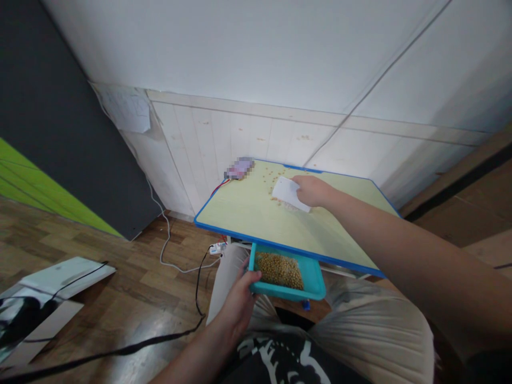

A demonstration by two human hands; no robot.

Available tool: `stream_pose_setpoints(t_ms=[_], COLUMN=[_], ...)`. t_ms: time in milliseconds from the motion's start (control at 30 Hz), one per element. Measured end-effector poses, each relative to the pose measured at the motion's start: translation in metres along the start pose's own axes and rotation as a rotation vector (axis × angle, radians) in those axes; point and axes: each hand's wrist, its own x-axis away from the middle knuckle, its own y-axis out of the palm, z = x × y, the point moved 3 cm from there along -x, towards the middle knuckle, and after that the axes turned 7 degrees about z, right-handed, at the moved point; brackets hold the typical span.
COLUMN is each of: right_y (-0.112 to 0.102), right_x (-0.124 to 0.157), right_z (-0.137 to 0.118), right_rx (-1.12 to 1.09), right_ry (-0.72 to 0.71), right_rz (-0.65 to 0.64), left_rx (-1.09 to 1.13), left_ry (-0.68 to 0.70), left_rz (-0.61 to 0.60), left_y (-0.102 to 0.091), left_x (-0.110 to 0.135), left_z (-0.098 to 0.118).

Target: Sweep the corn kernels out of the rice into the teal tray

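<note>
The white card (288,193) stands on its edge on the far half of the table (248,213), tilted, with a small heap of loose beans (276,200) against its lower edge and more of them scattered toward the back rim. The right hand (314,191) is closed over the card's right end, arm stretched out across the tabletop.

Below the near blue rim, a teal tray (317,290) is held just under the table's edge, about half filled with the same yellow beans. The left hand (238,304) grips its left corner, thumb curled over the rim and fingers underneath. The tray hangs above the person's lap.

At the far left corner of the table sits a small blurred object (239,168) with a red wire running off it. A white cable (166,237) trails over the wood floor to a plug strip (218,248) under the table.
</note>
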Motion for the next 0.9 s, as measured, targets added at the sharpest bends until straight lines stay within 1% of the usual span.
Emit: stream_pose_setpoints(t_ms=[167,467,733,900], right_y=[0.000,0.002,-0.003,-0.003], right_x=[0.002,0.009,0.016,0.020], right_z=[-0.001,0.000,-0.005,-0.004], right_rx=[-0.019,-0.018,-0.009,-0.008], right_ry=[-0.004,-0.042,-0.083,-0.108], right_rz=[0.011,0.028,0.021,0.034], left_rx=[-0.013,0.000,-0.031,-0.037], left_ry=[0.030,0.033,0.043,0.071], left_rz=[0.032,0.001,0.029,0.001], left_y=[-0.005,-0.006,-0.010,-0.014], left_x=[-0.001,0.003,0.002,-0.002], left_z=[0.003,0.009,0.011,0.010])
